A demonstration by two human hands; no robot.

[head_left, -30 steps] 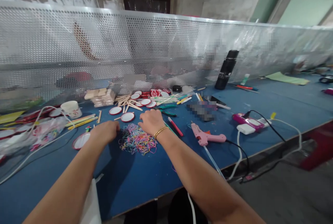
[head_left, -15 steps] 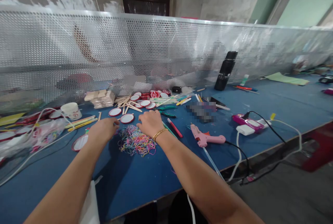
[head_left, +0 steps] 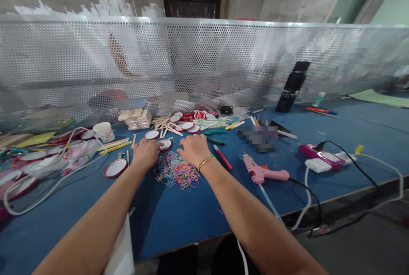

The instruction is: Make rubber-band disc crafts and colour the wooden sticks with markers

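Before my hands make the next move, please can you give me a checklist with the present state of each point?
1. Rubber bands heaped within easy reach: ok, pile lies by both hands.
2. Left hand empty: cannot tell, fingertips unclear.
3. Right hand empty: cannot tell, fingertips hidden.
4. Pliers well away from right hand: not ok, handles close beside it.
5. Glue gun apart from right forearm: ok.
6. Glue gun cold: cannot tell.
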